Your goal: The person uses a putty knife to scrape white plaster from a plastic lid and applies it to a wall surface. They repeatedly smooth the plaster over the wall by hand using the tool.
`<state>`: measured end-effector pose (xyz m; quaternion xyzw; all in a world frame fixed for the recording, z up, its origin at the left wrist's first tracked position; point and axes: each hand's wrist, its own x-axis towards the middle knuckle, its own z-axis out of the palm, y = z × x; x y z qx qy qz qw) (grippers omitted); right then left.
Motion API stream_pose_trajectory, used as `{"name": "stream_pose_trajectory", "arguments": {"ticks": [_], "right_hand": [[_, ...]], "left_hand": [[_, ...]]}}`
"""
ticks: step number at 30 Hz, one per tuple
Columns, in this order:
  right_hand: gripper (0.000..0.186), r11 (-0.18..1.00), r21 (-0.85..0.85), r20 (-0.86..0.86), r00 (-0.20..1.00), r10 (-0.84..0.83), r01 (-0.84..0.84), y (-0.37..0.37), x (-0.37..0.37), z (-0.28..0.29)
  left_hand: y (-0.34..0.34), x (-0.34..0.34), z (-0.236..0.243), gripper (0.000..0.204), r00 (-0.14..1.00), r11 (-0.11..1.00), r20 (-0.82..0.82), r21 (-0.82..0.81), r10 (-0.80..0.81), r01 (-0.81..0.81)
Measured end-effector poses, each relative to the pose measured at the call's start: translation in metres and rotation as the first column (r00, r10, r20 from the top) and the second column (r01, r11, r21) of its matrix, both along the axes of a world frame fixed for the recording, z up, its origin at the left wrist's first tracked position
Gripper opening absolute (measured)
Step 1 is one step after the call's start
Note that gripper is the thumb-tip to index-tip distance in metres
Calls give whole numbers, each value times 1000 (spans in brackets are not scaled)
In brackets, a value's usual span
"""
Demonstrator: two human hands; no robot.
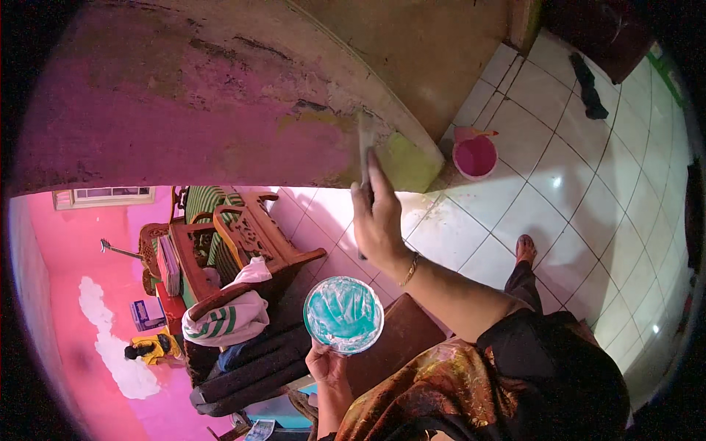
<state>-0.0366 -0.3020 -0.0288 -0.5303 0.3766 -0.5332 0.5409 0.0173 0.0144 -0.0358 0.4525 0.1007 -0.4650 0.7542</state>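
a person's right hand [376, 220] closes its fingers around a thin grey flat-bladed scraper [366, 143] at the pale-green corner of a patchy pink plaster wall [220, 132]; the left hand [328, 367] grips the lower rim of a round teal dish [319, 303] smeared with white paste [351, 336]. the scraper looks light and stiff, best held by its handle; the dish, likely slippery inside, by its rim.
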Motion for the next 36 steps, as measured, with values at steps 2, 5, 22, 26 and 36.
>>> {"name": "stream_pose_trajectory", "arguments": {"ticks": [2,5,22,26,36], "right_hand": [[53,998,-42,-20,999,-49,48,-15,6,-6],[57,999,10,5,1000,31,-31,-11,29,5],[62,989,-118,-23,996,90,-92,21,17,-3],[58,998,-43,-21,999,-35,34,0,6,-11],[50,1000,-21,0,1000,-20,20,-1,12,-16]], "left_hand": [[0,-2,-1,66,1000,1000,25,-5,16,-16],[11,4,-13,66,999,1000,47,22,15,-16],[10,16,-17,71,1000,1000,-18,2,2,-2],[9,16,-14,70,999,999,-17,-11,45,-45],[24,19,-22,69,993,993,-30,39,114,-112]]}}
